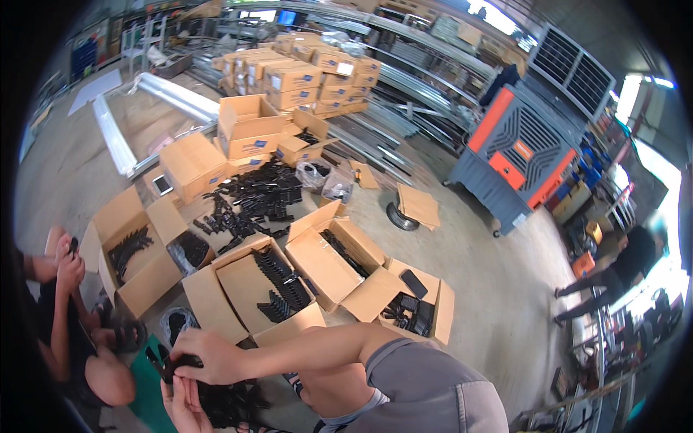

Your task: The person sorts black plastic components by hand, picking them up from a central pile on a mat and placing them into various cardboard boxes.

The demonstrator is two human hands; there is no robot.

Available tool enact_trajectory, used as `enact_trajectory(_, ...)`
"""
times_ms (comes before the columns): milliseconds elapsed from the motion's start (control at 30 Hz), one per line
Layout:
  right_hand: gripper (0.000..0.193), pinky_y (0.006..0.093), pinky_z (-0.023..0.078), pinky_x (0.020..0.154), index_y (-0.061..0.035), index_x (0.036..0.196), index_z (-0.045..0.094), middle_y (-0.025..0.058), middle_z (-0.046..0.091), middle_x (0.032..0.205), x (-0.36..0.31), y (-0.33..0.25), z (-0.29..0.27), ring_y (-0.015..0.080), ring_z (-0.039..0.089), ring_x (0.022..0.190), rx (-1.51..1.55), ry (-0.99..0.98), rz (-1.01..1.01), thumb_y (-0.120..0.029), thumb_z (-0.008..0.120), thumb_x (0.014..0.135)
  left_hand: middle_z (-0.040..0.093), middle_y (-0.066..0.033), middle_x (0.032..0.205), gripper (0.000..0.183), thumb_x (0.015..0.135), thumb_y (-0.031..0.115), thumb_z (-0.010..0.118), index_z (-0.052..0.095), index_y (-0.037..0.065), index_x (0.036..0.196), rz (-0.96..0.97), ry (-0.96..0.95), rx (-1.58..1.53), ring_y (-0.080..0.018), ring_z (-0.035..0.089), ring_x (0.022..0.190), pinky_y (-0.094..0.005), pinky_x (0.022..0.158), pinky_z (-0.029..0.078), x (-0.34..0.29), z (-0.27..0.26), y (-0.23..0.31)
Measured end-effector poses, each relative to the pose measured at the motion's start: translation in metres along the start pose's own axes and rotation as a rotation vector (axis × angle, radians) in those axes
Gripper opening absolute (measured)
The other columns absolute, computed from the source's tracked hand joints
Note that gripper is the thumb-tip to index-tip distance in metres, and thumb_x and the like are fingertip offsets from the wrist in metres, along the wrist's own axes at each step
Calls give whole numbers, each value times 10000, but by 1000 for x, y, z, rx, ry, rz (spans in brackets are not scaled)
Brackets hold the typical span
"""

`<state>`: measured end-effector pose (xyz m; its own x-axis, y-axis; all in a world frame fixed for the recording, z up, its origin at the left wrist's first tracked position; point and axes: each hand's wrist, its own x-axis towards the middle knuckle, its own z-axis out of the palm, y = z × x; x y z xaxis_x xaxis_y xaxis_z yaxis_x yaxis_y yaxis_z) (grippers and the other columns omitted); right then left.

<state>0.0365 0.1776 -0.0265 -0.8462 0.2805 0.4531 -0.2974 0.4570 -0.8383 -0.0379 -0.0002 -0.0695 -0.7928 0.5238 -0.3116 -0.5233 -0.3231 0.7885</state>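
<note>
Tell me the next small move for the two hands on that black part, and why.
Probably carry the black part to the open box just ahead and set it in the row of stacked parts. The right hand grips it from above and the left hand steadies it from below, over a pile of loose black parts. That box is the nearest one, and it is only partly filled.

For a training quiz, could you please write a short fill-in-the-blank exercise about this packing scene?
1. Both hands, the right hand and the left hand, hold small plastic parts coloured ____.
2. The open boxes on the floor are made of ____.
3. The loose pile of parts lies directly on the ____.
4. The big grey machine has panels coloured ____.

Missing words: black; cardboard; floor; orange
</note>
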Motion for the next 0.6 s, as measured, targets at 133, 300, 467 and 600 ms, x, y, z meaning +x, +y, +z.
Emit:
enact_trajectory(133,195,406,499,839,10,976,715,141,645,993,-4,16,-6,334,622,971,80,-60,15,-129,726,840,623,-202,1256,398,973,146,685,514,-36,1282,-52,80,28,-304,598,1217,-408,1105,458,-15,37,14)
enact_trajectory(300,181,406,494,840,8,875,683,142,639,958,-1,14,-5,336,620,955,74,-29,37,-134,754,788,585,-243,1306,407,1036,199,589,451,-63,1315,19,-28,79,-322,558,1264,-398,1117,422,-17,19,7)
enact_trajectory(467,225,431,490,763,-2,817,672,151,647,865,-7,31,19,351,631,870,130,168,-121,-165,778,703,586,-187,1313,365,1041,202,576,498,-33,1309,110,-117,254,-276,575,1233,-376,1081,444,-7,-2,1)
enact_trajectory(600,246,422,492,801,1,896,674,153,644,907,-11,31,9,348,623,913,118,53,-2,-164,764,737,600,-178,1292,344,1021,168,602,527,-24,1297,99,-69,217,-260,593,1191,-344,1073,450,-24,25,2)
